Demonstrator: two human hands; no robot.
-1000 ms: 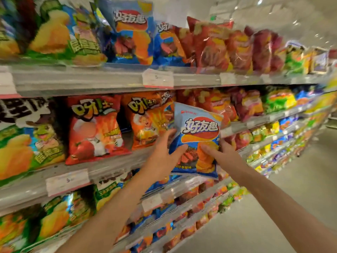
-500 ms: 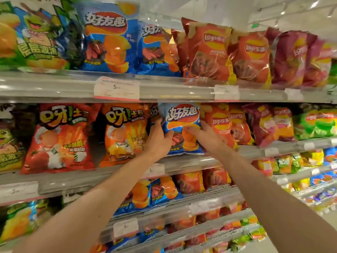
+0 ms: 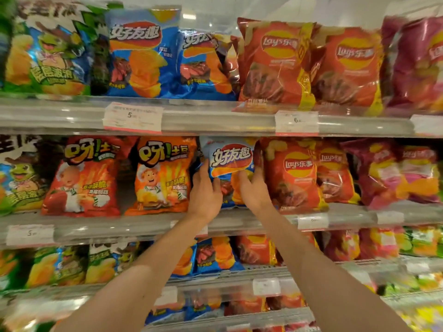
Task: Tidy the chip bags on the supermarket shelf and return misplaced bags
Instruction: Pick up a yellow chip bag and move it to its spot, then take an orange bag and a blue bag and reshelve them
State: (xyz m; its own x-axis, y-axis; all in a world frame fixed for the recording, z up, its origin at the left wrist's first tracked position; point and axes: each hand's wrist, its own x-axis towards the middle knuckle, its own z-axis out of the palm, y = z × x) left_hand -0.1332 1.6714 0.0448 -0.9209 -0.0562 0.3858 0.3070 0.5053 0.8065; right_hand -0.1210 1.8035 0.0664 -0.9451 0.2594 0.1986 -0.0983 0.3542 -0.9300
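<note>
**Blue chip bag: set into middle-shelf slot, hands on it**

Change since earlier frames: the blue bag (image 3: 230,168), then held out in front of the shelving, now stands upright in the middle shelf (image 3: 143,224) row, tucked under the upper shelf edge.

Left of the grip: orange bag (image 3: 164,176), just beside.
Grip: left hand (image 3: 203,195) curled on the bag's left edge; right hand (image 3: 251,191) curled on its right side. Both hold it.
Right of the grip: red bag (image 3: 293,173), touching or nearly so.

Progress, as judged: this bag looks seated; release remains. Matching blue bags (image 3: 141,53) sit on the shelf above, so whether this slot is its proper one cannot be told. Further bags likely remain unsorted.
</note>
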